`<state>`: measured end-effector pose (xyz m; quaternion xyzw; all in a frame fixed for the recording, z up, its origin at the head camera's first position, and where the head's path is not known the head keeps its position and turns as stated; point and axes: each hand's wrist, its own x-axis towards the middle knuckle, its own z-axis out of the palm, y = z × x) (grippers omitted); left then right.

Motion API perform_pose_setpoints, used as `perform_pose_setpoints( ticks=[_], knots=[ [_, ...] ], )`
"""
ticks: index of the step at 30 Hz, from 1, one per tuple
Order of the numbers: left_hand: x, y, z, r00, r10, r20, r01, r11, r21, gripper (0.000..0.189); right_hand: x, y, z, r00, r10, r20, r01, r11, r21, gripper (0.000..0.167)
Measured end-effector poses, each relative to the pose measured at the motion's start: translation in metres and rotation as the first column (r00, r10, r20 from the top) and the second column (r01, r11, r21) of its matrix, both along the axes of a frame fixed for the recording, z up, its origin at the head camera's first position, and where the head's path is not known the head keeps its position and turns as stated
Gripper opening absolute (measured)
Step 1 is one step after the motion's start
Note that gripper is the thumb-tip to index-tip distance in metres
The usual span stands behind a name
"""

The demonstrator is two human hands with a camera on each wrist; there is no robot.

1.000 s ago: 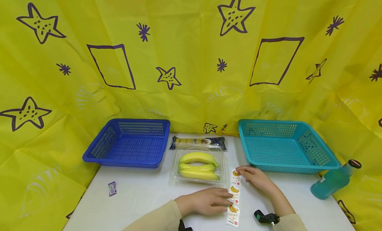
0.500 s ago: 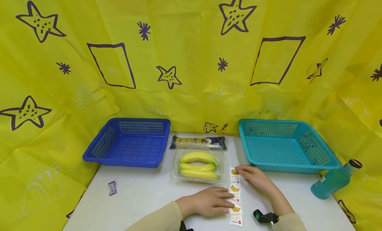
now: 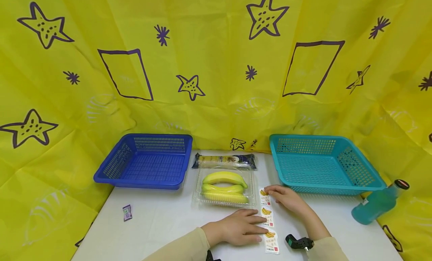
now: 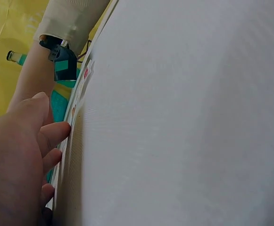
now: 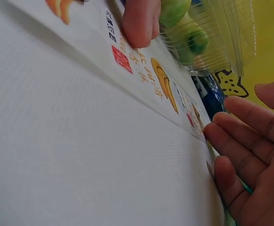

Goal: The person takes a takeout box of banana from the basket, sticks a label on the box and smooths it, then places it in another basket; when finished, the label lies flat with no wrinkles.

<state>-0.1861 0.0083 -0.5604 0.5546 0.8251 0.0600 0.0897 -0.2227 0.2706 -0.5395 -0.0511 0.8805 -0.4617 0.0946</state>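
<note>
A strip of three joined white packets printed with bananas (image 3: 271, 241) lies on the table. My left hand (image 3: 237, 228) rests on it from the left with fingers spread, fingertips on the middle and lower packets. At the strip's far end, the fingertips of my right hand (image 3: 287, 198) touch the top packet; in the right wrist view this right hand (image 5: 257, 141) has its fingers extended, slightly bent. The left wrist view shows the side of my left hand (image 4: 19, 155) with its fingertips down at the strip. Just left of the strip is a clear plastic box (image 3: 199, 201) with yellow-green bananas (image 3: 224, 177) inside.
Behind the box lies a long noodle packet (image 3: 224, 161). A blue basket (image 3: 145, 185) stands back left, a teal basket (image 3: 324, 190) back right. A teal bottle (image 3: 374, 206) is at the right edge, a small purple sachet (image 3: 127, 212) at left. A yellow curtain (image 3: 216, 118) hangs behind.
The strip has turned a little: its near end has swung right and its far end slightly left. My left hand has shifted slightly right with it, my right hand slightly left.
</note>
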Motion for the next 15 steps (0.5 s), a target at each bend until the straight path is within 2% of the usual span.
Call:
perform_pose_setpoints(
  ticks=[8,12,15],
  knots=[
    [0.0014,0.0008,0.0023,1.000,0.017,-0.011,-0.017,1.000,0.012,0.046,0.0017,0.0014,-0.0029,0.996,0.000,-0.087,0.002,1.000,0.022,0.027],
    [0.0014,0.0009,0.0014,1.000,0.019,-0.010,-0.019,1.000,0.019,0.046,0.0019,0.0004,-0.0036,0.998,0.019,-0.063,-0.020,1.000,-0.016,0.027],
    [0.0016,0.0014,0.0002,1.000,0.019,-0.024,-0.018,1.000,0.021,0.046,0.0021,-0.0022,-0.0061,0.998,0.048,-0.041,-0.048,0.999,0.013,0.026]
  ],
)
